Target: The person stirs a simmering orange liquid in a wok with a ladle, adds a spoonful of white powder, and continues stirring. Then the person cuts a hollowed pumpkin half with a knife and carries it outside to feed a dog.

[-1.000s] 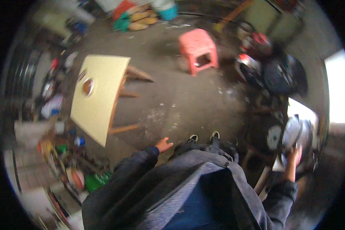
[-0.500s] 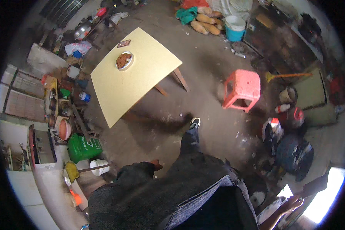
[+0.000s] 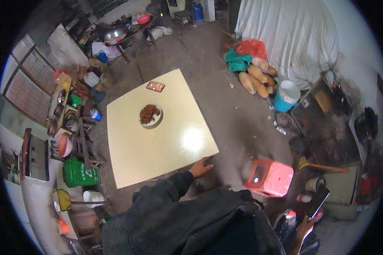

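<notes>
Grey floor [image 3: 219, 110], dark rectangular pale-edged cleaver [image 3: 318, 203] in right grip [image 3: 305, 227], left grip [image 3: 201, 167] loose

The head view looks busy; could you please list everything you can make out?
Table: one, pale yellow, centre
Bowl: one, white, on table, holding brown food
Phone-like slab: one, reddish, on table
Stool: one, pink, right of table
Produce: several, tan, upper right
Bags: two, red and green, by produce
Bucket: one, blue, upper right
Drape: one, white, upper right
Metal basin: one, silver, upper left
Bin: one, green, left
Small clutter: uncountable, mixed, both sides
Flat object: one, dark, lower right
Jacket: one, dark, bottom
Left hand: one, bare, by table's near edge
Right hand: one, bare, holding flat object
</notes>
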Motion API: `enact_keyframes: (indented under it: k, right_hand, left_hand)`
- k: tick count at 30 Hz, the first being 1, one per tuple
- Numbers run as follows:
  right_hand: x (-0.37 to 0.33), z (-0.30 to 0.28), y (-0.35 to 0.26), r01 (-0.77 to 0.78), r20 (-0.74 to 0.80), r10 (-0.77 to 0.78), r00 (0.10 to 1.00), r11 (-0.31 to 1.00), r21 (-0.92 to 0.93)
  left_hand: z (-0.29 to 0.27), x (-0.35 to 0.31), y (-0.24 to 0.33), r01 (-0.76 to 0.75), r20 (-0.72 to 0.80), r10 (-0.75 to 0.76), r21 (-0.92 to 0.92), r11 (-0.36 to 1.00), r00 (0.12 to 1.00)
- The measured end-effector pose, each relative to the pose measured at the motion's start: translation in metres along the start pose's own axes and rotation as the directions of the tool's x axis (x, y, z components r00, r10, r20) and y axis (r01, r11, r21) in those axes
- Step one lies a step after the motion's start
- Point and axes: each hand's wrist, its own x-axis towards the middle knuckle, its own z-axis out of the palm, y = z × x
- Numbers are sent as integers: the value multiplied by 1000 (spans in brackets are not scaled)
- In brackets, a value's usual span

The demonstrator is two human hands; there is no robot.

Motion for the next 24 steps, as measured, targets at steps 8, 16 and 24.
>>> enact_keyframes:
  k: [8, 16, 24]
  right_hand:
    - [213, 116, -192, 318, 89, -306, 948, 894, -317]
    - [322, 347, -557, 800, 415, -704, 576, 590, -109]
    - [358, 589, -826, 942, 499, -827, 260, 331, 58]
  left_hand:
    - [-52, 139, 151, -4, -59, -30, -503, 864, 998]
    - [-126, 212, 213, -116, -310, -160, -709, 696, 937]
    - [-270, 345, 220, -219, -486, -332, -772, 597, 809]
